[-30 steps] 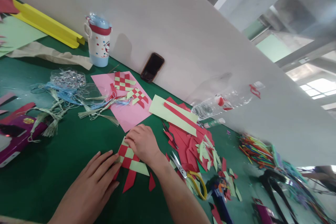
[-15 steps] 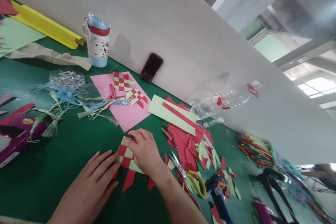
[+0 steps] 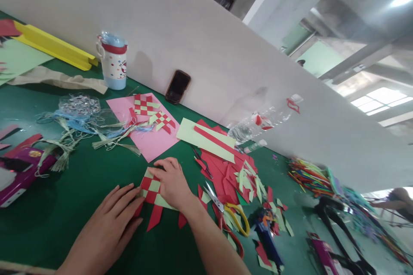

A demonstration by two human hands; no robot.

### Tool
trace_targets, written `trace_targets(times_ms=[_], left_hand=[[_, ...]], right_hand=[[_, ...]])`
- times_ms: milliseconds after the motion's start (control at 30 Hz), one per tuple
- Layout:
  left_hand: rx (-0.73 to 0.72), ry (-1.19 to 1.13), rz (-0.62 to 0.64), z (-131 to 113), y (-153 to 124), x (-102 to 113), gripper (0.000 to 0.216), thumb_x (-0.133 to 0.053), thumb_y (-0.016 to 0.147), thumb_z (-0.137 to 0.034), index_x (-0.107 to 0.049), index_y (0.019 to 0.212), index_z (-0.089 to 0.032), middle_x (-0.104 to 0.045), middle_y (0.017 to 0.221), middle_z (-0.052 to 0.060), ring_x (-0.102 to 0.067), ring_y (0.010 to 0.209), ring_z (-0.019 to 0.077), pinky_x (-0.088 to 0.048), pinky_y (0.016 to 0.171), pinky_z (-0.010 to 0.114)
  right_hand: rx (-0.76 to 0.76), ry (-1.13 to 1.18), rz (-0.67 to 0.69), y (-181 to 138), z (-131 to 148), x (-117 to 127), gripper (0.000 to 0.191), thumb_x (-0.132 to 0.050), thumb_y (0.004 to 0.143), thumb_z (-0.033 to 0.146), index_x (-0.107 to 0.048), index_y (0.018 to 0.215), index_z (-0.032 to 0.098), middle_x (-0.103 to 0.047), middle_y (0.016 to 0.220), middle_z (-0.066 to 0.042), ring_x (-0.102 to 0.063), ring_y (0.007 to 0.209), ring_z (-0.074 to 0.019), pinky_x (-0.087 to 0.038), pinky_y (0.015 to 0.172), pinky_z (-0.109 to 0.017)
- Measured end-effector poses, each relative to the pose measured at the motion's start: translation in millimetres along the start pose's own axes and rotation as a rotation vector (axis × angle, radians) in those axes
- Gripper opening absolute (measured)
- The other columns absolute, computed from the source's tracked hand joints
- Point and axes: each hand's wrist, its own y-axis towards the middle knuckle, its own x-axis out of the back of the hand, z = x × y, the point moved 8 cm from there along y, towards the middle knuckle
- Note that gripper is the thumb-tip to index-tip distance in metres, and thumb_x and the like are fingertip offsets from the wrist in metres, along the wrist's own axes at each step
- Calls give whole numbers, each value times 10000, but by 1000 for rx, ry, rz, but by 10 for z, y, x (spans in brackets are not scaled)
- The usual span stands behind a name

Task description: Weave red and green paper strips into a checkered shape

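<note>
A woven piece of red and pale green paper strips [image 3: 151, 189] lies on the green table [image 3: 80, 189] right in front of me. My left hand [image 3: 111, 219] lies flat with its fingers stretched out, the fingertips touching the weave's left corner. My right hand [image 3: 172, 180] rests on the weave's right side with its fingers curled down on the strips, pressing them flat. Red strip ends stick out below the weave.
Yellow-handled scissors [image 3: 230, 217] and a heap of red and green paper scraps [image 3: 235, 176] lie to the right. A pink sheet [image 3: 151, 139] bears two finished weaves. Behind stand a cup [image 3: 112, 62], a phone [image 3: 177, 87] and a plastic bottle [image 3: 258, 122]. Tassels [image 3: 74, 133] lie at the left.
My right hand has slid a little down and left over the weave, covering more of its right side. My left hand has stayed put. The view has tilted slightly.
</note>
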Motion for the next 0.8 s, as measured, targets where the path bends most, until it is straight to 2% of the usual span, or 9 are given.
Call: trace_targets(times_ms=[133,300,367,500,567,633,800], left_hand=[[-4,10,24,23,-23,-42,382,-597,991,-462,-684,1320,-287,-713,1386,46,-608,1334,276,-417,1178,458],[6,-28,24,47,-34,-50,400,-597,985,-474,-665,1344,-311,-710,1386,44,-626,1314,284,-436,1166,475],[63,-77,18,90,-3,-25,392,-558,996,-495,-676,1319,-307,-722,1353,55,-661,1258,283,-492,1110,455],[301,-138,77,271,180,-24,431,-412,1037,-485,-668,1308,-268,-712,1300,83,-702,1130,266,-587,904,377],[349,-84,135,322,340,-58,481,-372,1030,-445,-636,1366,-225,-695,1302,119,-653,1199,308,-556,970,427],[334,-18,200,343,518,-122,508,-368,993,-357,-626,1388,-171,-686,1293,163,-624,1212,352,-515,1013,480],[328,31,272,439,808,-272,501,-407,911,-277,-683,1305,-137,-683,1270,212,-622,1163,398,-486,990,523]], right_hand=[[31,65,-84,33,-1,82,467,-580,938,37,-677,1356,220,-693,1233,-73,-529,1153,-244,-487,1048,-381],[45,93,-210,-124,-12,355,506,-485,946,-8,-642,1390,177,-664,1272,-119,-533,1215,-246,-483,1087,-406],[35,150,-297,-301,-55,518,492,-456,966,10,-648,1382,186,-663,1272,-127,-544,1218,-254,-503,1070,-426],[-46,290,-420,-737,-201,701,417,-488,998,98,-667,1349,233,-664,1280,-126,-584,1221,-270,-535,1045,-466],[-104,358,-434,-919,-256,686,382,-515,997,126,-682,1319,247,-667,1282,-124,-606,1220,-269,-545,1039,-464],[-145,419,-427,-1053,-272,619,356,-528,993,139,-698,1285,250,-674,1271,-118,-623,1210,-262,-553,1031,-445],[-171,507,-427,-1246,-248,419,335,-551,964,137,-719,1233,245,-680,1265,-110,-638,1204,-254,-538,1057,-430]])
